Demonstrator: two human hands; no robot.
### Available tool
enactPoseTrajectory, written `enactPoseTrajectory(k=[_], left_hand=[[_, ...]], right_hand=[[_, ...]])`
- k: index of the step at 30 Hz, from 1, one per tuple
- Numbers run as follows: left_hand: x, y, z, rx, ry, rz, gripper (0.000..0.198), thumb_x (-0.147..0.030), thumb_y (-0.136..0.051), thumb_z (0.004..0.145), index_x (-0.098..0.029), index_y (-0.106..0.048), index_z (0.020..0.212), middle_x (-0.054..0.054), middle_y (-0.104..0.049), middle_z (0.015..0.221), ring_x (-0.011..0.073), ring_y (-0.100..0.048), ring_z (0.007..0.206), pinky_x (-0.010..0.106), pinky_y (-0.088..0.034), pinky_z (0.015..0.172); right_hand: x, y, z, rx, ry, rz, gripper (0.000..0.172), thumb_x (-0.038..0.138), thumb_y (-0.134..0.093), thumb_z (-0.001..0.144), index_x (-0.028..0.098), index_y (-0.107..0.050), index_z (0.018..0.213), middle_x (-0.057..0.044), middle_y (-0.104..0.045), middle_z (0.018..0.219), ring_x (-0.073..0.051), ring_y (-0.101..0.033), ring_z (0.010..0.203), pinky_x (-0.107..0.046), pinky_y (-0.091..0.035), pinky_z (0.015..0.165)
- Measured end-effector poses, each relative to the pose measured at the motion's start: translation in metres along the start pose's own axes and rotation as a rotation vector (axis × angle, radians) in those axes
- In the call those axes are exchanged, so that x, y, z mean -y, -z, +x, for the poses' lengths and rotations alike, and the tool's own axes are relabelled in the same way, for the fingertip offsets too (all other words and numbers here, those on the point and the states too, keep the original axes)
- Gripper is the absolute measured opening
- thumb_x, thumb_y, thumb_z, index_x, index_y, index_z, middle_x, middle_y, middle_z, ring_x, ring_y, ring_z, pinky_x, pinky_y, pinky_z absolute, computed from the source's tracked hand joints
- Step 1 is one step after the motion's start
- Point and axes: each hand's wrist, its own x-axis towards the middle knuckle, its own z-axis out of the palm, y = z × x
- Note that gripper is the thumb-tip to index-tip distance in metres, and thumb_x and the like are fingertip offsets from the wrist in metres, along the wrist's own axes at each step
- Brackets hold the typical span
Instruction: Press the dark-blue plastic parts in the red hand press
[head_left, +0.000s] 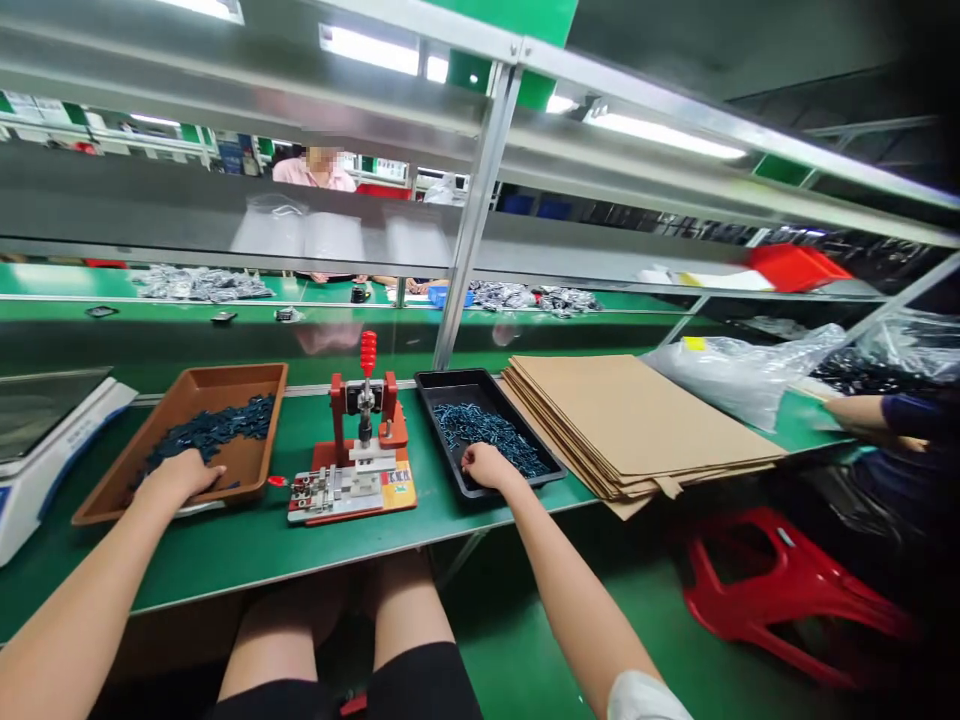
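Note:
My left hand [184, 475] rests palm down at the front of a brown plastic tray [244, 470], beside a heap of small dark blue parts [214, 430]. My right hand [487, 465] reaches into a black tray [450, 378] and touches the edge of a pile of small blue-grey parts [487, 437]. My fingers hide whether either hand holds a part. Between the trays stands a red hand press [366, 430] with a red-knobbed handle, its metal jig [349, 490] on a red base.
Stacked flat cardboard sheets [637, 425] lie right of the black tray, and a white scale [52, 430] stands at the far left of the green workbench [225, 550]. A co-worker's arm [862, 415] reaches in at the right, above a red stool [787, 590].

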Motion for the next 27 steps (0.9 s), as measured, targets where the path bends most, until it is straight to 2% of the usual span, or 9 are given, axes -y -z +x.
enactPoseTrajectory(k=[3, 6, 10, 14, 17, 19, 22, 25, 27], left_hand=[[-0.001, 0.004, 0.001, 0.026, 0.104, 0.191, 0.044, -0.052, -0.054, 0.077, -0.024, -0.035, 0.05, 0.004, -0.047, 0.045, 0.0325, -0.068, 0.07, 0.052, -0.057, 0.077], [-0.007, 0.013, 0.008, 0.093, 0.206, 0.289, 0.03, -0.047, -0.056, 0.071, -0.023, -0.047, 0.056, 0.004, -0.052, 0.046, 0.0327, -0.066, 0.059, 0.053, -0.056, 0.064], [-0.016, 0.024, 0.011, 0.233, 0.316, 0.393, 0.022, -0.043, -0.052, 0.07, -0.022, -0.06, 0.071, 0.008, -0.073, 0.076, 0.0339, -0.072, 0.077, 0.041, -0.056, 0.057], [-0.017, 0.026, 0.01, 0.293, 0.304, 0.397, 0.022, -0.036, -0.055, 0.069, -0.021, -0.068, 0.078, 0.011, -0.076, 0.091, 0.0339, -0.073, 0.085, 0.041, -0.057, 0.062], [-0.013, 0.024, 0.009, 0.237, 0.273, 0.35, 0.023, -0.032, -0.057, 0.07, -0.022, -0.072, 0.084, 0.011, -0.076, 0.092, 0.0346, -0.072, 0.087, 0.046, -0.059, 0.067], [-0.012, 0.024, 0.008, 0.161, 0.275, 0.311, 0.036, -0.031, -0.056, 0.073, -0.018, -0.073, 0.101, 0.017, -0.074, 0.103, 0.0364, -0.071, 0.09, 0.048, -0.059, 0.072], [-0.014, 0.028, 0.007, 0.068, 0.309, 0.257, 0.056, -0.029, -0.05, 0.08, -0.011, -0.061, 0.132, 0.025, -0.066, 0.119, 0.0388, -0.069, 0.099, 0.05, -0.058, 0.082], [-0.022, 0.034, 0.003, -0.044, 0.253, 0.148, 0.051, -0.027, -0.045, 0.084, -0.013, -0.064, 0.129, 0.021, -0.066, 0.115, 0.035, -0.067, 0.105, 0.048, -0.054, 0.094], [-0.033, 0.036, -0.009, -0.146, 0.154, 0.02, 0.044, -0.03, -0.046, 0.085, -0.014, -0.068, 0.12, 0.016, -0.069, 0.104, 0.0294, -0.068, 0.097, 0.044, -0.053, 0.096]], right_hand=[[0.0, -0.003, 0.004, 0.013, 0.005, 0.04, 0.023, 0.034, -0.063, 0.097, 0.016, -0.066, 0.111, -0.007, -0.068, 0.108, -0.018, -0.066, 0.091, -0.036, -0.057, 0.082], [0.004, -0.003, 0.007, -0.014, 0.038, 0.111, 0.01, 0.022, -0.058, 0.091, 0.016, -0.067, 0.091, -0.004, -0.071, 0.087, -0.016, -0.066, 0.077, -0.03, -0.055, 0.073], [0.011, -0.001, 0.002, -0.037, 0.101, 0.449, 0.016, 0.03, -0.056, 0.083, 0.019, -0.064, 0.09, -0.002, -0.07, 0.078, -0.017, -0.064, 0.067, -0.029, -0.052, 0.064], [0.029, -0.004, -0.013, -0.08, 0.182, 0.627, 0.024, 0.038, -0.066, 0.075, 0.019, -0.065, 0.09, -0.002, -0.068, 0.079, -0.018, -0.066, 0.073, -0.032, -0.054, 0.071], [0.049, -0.015, -0.027, -0.081, 0.19, 0.774, 0.023, 0.036, -0.07, 0.075, 0.021, -0.059, 0.09, 0.001, -0.063, 0.074, -0.019, -0.068, 0.071, -0.032, -0.054, 0.071], [0.063, -0.029, -0.036, -0.057, 0.206, 0.821, 0.02, 0.037, -0.066, 0.08, 0.022, -0.056, 0.088, 0.002, -0.06, 0.071, -0.018, -0.066, 0.066, -0.03, -0.053, 0.065], [0.077, -0.058, -0.046, -0.109, 0.3, 0.73, 0.017, 0.038, -0.059, 0.088, 0.021, -0.062, 0.088, -0.002, -0.065, 0.077, -0.018, -0.064, 0.068, -0.03, -0.052, 0.066], [0.081, -0.09, -0.045, -0.22, 0.343, 0.65, 0.023, 0.038, -0.056, 0.091, 0.02, -0.068, 0.085, -0.006, -0.07, 0.083, -0.02, -0.065, 0.078, -0.031, -0.051, 0.073], [0.079, -0.107, -0.04, -0.24, 0.296, 0.66, 0.026, 0.039, -0.055, 0.09, 0.02, -0.069, 0.08, -0.006, -0.071, 0.08, -0.021, -0.065, 0.077, -0.032, -0.051, 0.074]])
